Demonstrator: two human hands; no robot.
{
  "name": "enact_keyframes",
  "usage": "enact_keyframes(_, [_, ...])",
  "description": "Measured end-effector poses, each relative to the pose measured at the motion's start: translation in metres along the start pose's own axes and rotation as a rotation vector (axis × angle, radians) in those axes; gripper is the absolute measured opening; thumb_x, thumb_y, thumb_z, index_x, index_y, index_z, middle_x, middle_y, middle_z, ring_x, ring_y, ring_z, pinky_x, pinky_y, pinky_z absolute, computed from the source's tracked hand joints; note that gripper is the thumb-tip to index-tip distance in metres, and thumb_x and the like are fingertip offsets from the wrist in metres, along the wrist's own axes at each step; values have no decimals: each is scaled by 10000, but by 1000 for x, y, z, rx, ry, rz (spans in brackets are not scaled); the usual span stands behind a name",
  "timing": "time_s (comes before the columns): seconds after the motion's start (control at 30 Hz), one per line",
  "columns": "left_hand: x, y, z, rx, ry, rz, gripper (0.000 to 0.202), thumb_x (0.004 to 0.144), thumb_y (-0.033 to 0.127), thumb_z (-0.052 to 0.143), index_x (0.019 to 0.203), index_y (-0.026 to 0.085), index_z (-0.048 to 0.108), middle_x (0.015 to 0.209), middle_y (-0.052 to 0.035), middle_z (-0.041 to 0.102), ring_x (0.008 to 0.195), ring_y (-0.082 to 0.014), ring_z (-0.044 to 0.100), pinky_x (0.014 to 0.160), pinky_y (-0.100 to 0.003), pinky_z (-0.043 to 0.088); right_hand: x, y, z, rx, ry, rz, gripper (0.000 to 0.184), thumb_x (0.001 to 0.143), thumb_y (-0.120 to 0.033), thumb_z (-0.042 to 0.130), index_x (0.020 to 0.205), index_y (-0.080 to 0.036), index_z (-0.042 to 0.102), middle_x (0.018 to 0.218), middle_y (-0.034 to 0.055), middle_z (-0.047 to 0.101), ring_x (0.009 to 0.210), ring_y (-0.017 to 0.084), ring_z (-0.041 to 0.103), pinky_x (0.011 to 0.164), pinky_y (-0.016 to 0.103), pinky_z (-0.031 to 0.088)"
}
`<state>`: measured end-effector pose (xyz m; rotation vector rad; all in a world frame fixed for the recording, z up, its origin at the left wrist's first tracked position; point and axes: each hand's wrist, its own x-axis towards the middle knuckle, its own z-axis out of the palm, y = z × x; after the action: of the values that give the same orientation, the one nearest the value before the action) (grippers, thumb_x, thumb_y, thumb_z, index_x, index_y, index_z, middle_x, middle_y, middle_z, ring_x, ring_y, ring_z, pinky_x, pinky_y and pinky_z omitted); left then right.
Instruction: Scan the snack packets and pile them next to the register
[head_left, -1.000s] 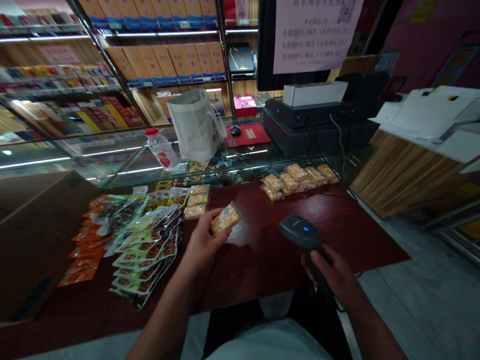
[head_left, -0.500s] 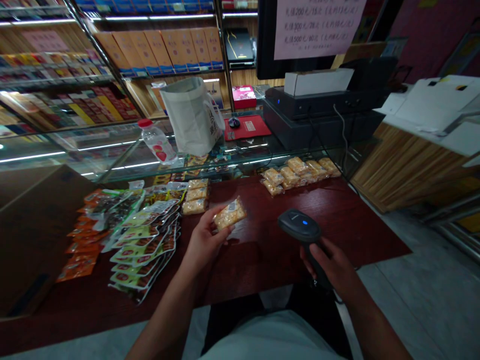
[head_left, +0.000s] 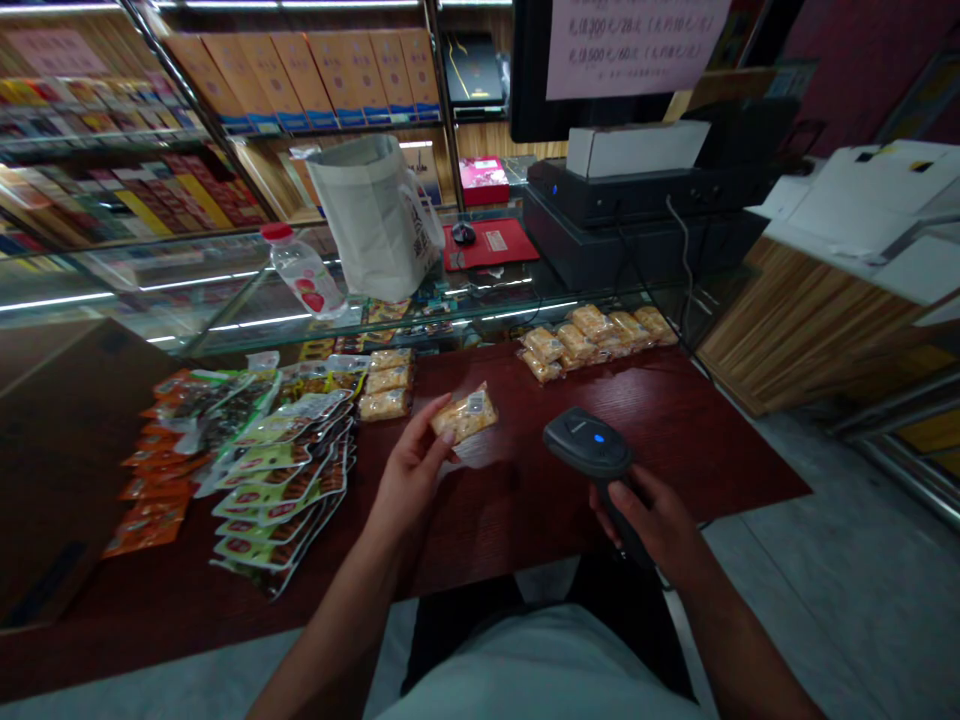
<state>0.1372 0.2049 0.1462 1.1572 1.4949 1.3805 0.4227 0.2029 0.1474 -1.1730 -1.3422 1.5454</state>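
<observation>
Over a dark-red wood-grain table (head_left: 502,520), right hand (head_left: 652,525) grips a dark-grey plastic barcode scanner (head_left: 585,442); left hand (head_left: 412,465), apart, pinches a clear-wrapped golden rectangular snack (head_left: 466,416). Fanned green-and-white plastic pouches (head_left: 289,480) lie between left hand and brown cardboard box (head_left: 67,440). Beyond: red-capped clear bottle (head_left: 306,275), upright white bag (head_left: 367,220).

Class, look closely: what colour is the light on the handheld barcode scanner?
Blue; the light on the barcode scanner shows best in the head view.

Pale grey-green top (head_left: 540,665), black trousers (head_left: 457,625), bare forearms (head_left: 341,595), bare hands (head_left: 411,475)
</observation>
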Motion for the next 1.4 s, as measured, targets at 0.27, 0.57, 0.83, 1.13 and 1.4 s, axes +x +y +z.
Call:
enact_keyframes(0.27, [-1,3,9,2,164,28,462,680,352,798,1049,165,593,954,-43,683,911,-177,670,839,-316,548,-1,0,8,-16,-78,-38,295,876,-465,601,826,-174,605,576,-34,547,470,103,453,476,237,363])
enact_keyframes(0.57, [-2,1,12,61,218,62,516,684,411,801,1118,165,673,1086,-86,716,955,-216,686,880,-369,562,-4,1,10,-58,-109,-49,294,865,-464,625,909,-174,609,660,-10,591,511,113,471,492,241,404])
enact_keyframes(0.83, [1,1,16,87,217,58,470,693,361,788,1109,164,694,1105,-85,724,939,-219,701,881,-379,568,-5,0,4,-118,-89,-116,288,891,-456,587,933,-173,621,648,-8,577,513,120,471,495,251,406])
enact_keyframes(1.13, [11,-1,29,109,201,64,480,697,353,781,1124,153,689,1098,-97,727,911,-216,707,843,-362,576,-4,2,-2,-107,-65,-143,304,896,-476,565,807,-187,599,539,-41,508,475,119,440,476,244,373])
enact_keyframes(1.4, [28,3,48,73,141,69,477,689,358,782,1110,155,687,1106,-97,731,915,-213,705,848,-366,575,-3,3,-12,-99,25,-133,282,904,-433,556,779,-183,595,565,-28,534,485,115,465,473,236,386])
